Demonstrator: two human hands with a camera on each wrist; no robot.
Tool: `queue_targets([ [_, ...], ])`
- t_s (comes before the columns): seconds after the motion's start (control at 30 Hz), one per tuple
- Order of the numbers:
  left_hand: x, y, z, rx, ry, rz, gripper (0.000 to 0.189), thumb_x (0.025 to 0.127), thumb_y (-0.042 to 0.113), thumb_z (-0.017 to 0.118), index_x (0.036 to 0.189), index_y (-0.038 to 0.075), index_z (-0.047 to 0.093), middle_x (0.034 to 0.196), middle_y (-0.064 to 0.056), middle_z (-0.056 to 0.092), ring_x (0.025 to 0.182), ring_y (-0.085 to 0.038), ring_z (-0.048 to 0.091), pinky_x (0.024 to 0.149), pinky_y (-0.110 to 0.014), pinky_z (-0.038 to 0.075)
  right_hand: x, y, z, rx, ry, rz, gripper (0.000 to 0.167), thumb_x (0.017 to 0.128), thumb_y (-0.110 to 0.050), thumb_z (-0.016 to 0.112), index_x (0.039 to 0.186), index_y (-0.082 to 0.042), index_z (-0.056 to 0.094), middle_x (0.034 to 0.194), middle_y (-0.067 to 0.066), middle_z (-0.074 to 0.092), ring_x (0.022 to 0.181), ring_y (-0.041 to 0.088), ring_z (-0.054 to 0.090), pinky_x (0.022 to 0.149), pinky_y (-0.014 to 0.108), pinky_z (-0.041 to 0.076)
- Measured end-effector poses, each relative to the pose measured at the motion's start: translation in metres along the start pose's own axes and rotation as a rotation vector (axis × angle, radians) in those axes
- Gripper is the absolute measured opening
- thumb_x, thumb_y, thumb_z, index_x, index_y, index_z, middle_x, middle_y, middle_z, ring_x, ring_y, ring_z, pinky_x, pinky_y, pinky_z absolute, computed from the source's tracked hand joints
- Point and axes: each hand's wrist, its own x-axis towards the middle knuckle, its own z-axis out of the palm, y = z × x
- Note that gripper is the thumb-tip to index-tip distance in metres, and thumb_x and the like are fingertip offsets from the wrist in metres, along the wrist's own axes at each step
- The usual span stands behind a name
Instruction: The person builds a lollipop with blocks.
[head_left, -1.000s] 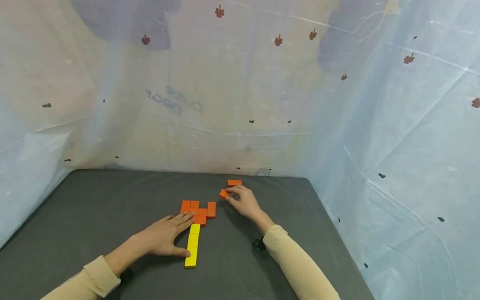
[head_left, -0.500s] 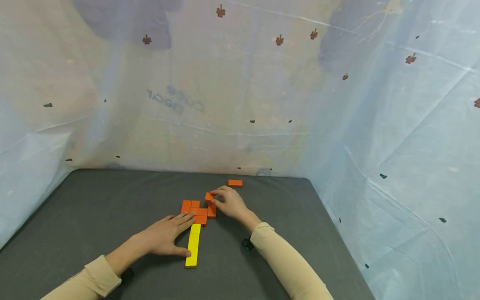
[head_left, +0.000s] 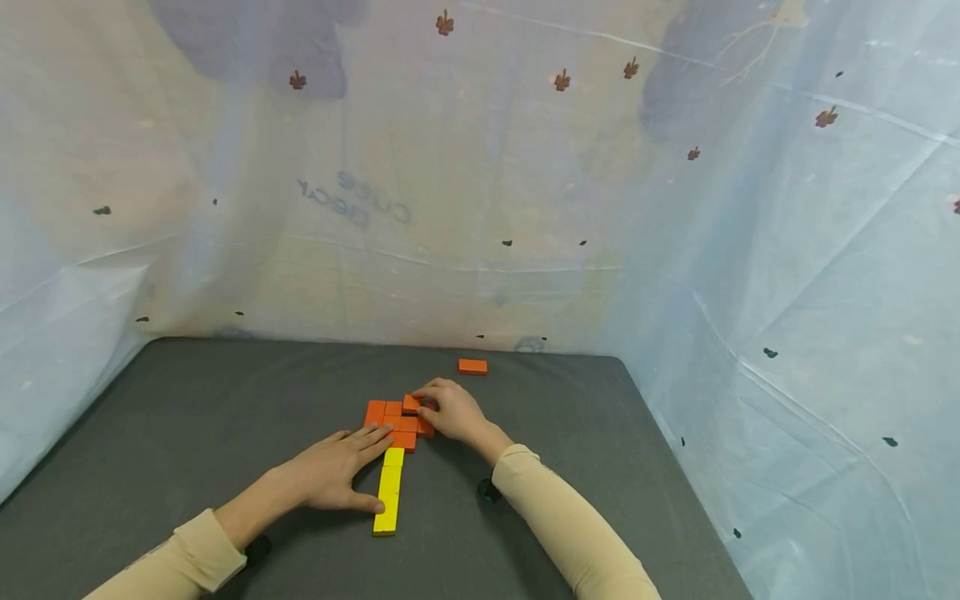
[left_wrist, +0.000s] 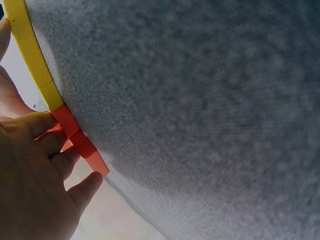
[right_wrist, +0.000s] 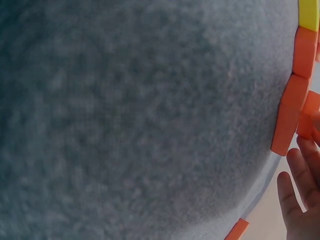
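Observation:
Flat orange blocks lie side by side in a cluster on the dark table. A strip of yellow blocks extends from the cluster toward the near side. My left hand is spread beside them, its fingertips on the orange blocks and its thumb at the yellow strip. With thumb and fingers, my right hand pinches a small orange block at the far right of the cluster. In the right wrist view that orange block sits at the fingertips, slightly raised or tilted; its contact with the table is hidden.
One loose orange block lies near the far edge of the grey-black table. A pale plastic sheet with leaf prints hangs behind the table and along its right side.
My right hand has brought the small orange block leftward and toward me, from beside the loose block to the cluster's far right. My left hand has stayed in place.

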Motion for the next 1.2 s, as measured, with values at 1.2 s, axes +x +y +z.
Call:
queue_targets([
  [1.2,0.0004,-0.0001,0.0001,-0.026,-0.017,-0.022,0.114,0.08,0.089,0.057,0.164,0.016,0.034,0.17,-0.006,0.029,0.156,-0.031,0.029,0.119,-0.064,0.029,0.0007,0.0019,0.007,0.018,-0.065,0.007,0.03,0.105,-0.024,0.064,0.133,-0.017,0.072,0.129,0.002,0.068,0.118,0.02,0.064,0.102,0.035,0.053],
])
